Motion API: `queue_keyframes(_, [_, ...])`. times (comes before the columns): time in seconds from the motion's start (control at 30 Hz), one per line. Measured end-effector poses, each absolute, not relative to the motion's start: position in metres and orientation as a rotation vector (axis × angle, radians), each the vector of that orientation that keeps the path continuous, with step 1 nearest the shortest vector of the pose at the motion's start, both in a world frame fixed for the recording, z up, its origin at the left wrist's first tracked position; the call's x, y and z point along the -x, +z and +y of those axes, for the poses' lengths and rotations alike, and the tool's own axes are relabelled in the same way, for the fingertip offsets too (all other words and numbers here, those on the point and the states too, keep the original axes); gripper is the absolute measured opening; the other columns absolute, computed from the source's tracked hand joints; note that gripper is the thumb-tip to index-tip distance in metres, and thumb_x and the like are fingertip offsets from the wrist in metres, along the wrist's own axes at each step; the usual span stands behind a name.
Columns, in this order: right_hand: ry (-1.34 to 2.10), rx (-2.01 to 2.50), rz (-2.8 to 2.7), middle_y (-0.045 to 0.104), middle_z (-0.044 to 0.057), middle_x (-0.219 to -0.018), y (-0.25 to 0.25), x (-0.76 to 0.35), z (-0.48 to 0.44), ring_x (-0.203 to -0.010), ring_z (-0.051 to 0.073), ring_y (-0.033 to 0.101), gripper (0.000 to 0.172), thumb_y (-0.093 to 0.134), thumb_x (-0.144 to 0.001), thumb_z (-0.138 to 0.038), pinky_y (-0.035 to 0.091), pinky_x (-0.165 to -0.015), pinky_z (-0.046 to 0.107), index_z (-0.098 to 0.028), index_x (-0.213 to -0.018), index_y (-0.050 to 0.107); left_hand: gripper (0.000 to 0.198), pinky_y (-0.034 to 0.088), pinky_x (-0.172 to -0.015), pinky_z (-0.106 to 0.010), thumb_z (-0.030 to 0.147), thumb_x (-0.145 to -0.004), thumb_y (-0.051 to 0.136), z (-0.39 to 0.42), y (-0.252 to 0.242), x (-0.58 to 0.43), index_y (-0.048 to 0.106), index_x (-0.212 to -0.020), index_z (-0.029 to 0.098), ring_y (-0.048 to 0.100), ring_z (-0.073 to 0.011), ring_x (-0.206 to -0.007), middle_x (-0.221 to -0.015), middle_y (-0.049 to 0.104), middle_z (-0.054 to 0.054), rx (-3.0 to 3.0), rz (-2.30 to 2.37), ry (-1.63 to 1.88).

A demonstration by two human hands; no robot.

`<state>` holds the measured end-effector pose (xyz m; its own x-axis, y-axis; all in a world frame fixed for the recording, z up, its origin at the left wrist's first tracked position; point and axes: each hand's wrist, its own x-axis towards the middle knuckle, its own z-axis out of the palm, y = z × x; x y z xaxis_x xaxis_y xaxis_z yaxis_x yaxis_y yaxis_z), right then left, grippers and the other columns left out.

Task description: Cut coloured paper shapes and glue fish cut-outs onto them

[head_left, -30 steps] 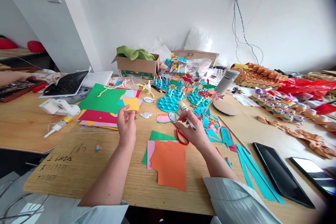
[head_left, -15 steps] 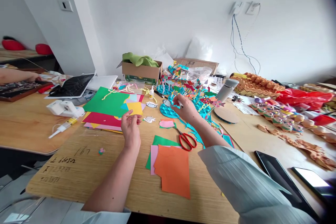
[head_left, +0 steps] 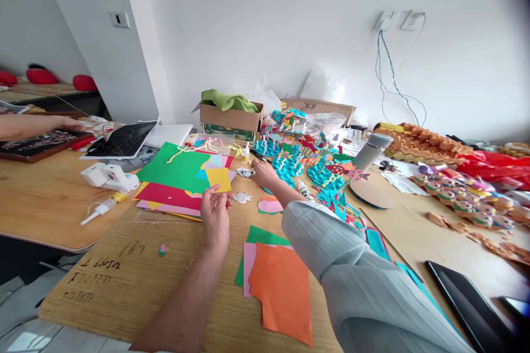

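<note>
My left hand [head_left: 215, 212] is closed in a pinch on a small yellow paper piece [head_left: 218, 178], held near the stacked coloured sheets. Farther forward, my right hand [head_left: 265, 174] reaches low over the table beside a white fish cutout [head_left: 244, 172]. Its fingertips point left and down, and whether they grip anything is hidden. Another fish cutout [head_left: 242, 197] lies nearer to me. A small glue bottle [head_left: 245, 153] stands behind the first fish. Right of my right wrist lies a white bottle [head_left: 305, 190]. A pink paper scrap [head_left: 270, 206] sits below that wrist.
Green sheets [head_left: 174, 162] and red ones are piled left; an orange sheet [head_left: 284, 292] lies in front. Blue craft bases [head_left: 327, 174] crowd the back near a grey cylinder [head_left: 372, 151]. A phone [head_left: 464, 303] lies right. Another person's hand [head_left: 68, 122] is far left.
My right hand has moved left from the blue bases toward the fish cutouts, and its sleeve now covers the red scissors. My left hand still holds the yellow paper. The view has shifted slightly.
</note>
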<state>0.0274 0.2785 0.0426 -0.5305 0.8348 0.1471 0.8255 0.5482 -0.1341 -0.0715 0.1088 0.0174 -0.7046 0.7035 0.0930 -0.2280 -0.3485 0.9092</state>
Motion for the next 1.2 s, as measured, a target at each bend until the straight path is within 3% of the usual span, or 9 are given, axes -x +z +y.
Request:
queue_keyframes(0.13, [0.103, 1.345, -2.591, 0.065, 0.016, -0.113, 0.064, -0.044, 0.267, -0.107, 0.025, 0.058, 0.022, 0.057, -0.09, -0.025, 0.04, -0.084, 0.03, -0.014, -0.109, 0.055, 0.029, 0.043, -0.061, -0.024, 0.03, -0.069, 0.061, 0.108, 0.018, 0.068, 0.055, -0.095, 0.018, 0.055, -0.0103, -0.058, -0.07, 0.066, 0.001, -0.714, 1.333, 1.942])
queue_keyframes(0.23, [0.136, 1.334, -2.581, 0.069, 0.012, -0.099, 0.083, -0.072, 0.239, -0.091, 0.021, 0.062, 0.022, 0.04, -0.098, -0.026, 0.04, -0.073, 0.028, -0.015, -0.111, 0.053, 0.03, 0.043, -0.059, -0.024, 0.03, -0.066, 0.064, 0.108, 0.017, 0.064, 0.057, -0.093, 0.017, 0.056, -0.0108, -0.057, -0.067, 0.066, 0.001, -0.787, 1.342, 1.799])
queue_keyframes(0.37, [0.311, 1.277, -2.605, 0.07, 0.006, -0.083, 0.094, -0.12, 0.177, -0.071, 0.015, 0.062, 0.016, 0.042, -0.094, -0.014, 0.038, -0.063, 0.024, -0.016, -0.104, 0.054, 0.03, 0.043, -0.057, -0.024, 0.031, -0.064, 0.066, 0.107, 0.016, 0.059, 0.059, -0.09, 0.017, 0.058, -0.012, -0.057, -0.065, 0.066, 0.0, -0.88, 1.329, 1.643])
queue_keyframes(0.5, [0.376, 1.284, -2.724, 0.069, 0.007, -0.085, 0.073, -0.158, 0.117, -0.073, 0.017, 0.062, 0.009, 0.055, -0.09, -0.021, 0.039, -0.063, 0.024, -0.016, -0.097, 0.057, 0.031, 0.043, -0.057, -0.024, 0.031, -0.063, 0.068, 0.105, 0.017, 0.056, 0.059, -0.089, 0.017, 0.059, -0.0121, -0.057, -0.064, 0.065, 0.0, -0.947, 1.314, 1.573])
queue_keyframes(0.63, [0.102, 1.358, -2.807, 0.066, 0.012, -0.092, 0.042, -0.172, 0.084, -0.094, 0.025, 0.059, 0.019, 0.066, -0.084, -0.026, 0.043, -0.073, 0.03, -0.015, -0.098, 0.058, 0.032, 0.042, -0.056, -0.023, 0.033, -0.062, 0.07, 0.104, 0.018, 0.054, 0.059, -0.088, 0.017, 0.057, -0.0114, -0.055, -0.063, 0.065, 0.001, -0.986, 1.305, 1.545])
queue_keyframes(0.93, [-0.33, 1.236, -2.712, 0.064, 0.013, -0.093, 0.01, -0.167, 0.06, -0.103, 0.029, 0.053, 0.016, 0.068, -0.083, -0.023, 0.043, -0.084, 0.037, -0.014, -0.093, 0.06, 0.032, 0.042, -0.053, -0.022, 0.032, -0.06, 0.068, 0.105, 0.019, 0.058, 0.059, -0.085, 0.015, 0.054, -0.0099, -0.05, -0.059, 0.064, 0.001, -0.954, 1.314, 1.606])
queue_keyframes(1.07, [-0.3, 1.246, -2.68, 0.063, 0.009, -0.083, -0.002, -0.168, 0.059, -0.091, 0.026, 0.055, 0.008, 0.062, -0.085, -0.013, 0.044, -0.079, 0.035, -0.016, -0.092, 0.059, 0.033, 0.042, -0.052, -0.023, 0.032, -0.057, 0.069, 0.105, 0.022, 0.062, 0.06, -0.084, 0.015, 0.054, -0.0102, -0.048, -0.058, 0.064, 0.0, -0.905, 1.312, 1.667])
queue_keyframes(1.2, [-0.213, 1.279, -2.648, 0.063, 0.01, -0.086, -0.004, -0.168, 0.059, -0.091, 0.027, 0.055, 0.01, 0.061, -0.084, -0.011, 0.044, -0.078, 0.037, -0.015, -0.093, 0.059, 0.038, 0.041, -0.052, -0.022, 0.033, -0.057, 0.067, 0.106, 0.026, 0.072, 0.057, -0.089, 0.016, 0.053, -0.0087, -0.048, -0.06, 0.063, 0.003, -0.792, 1.319, 1.8])
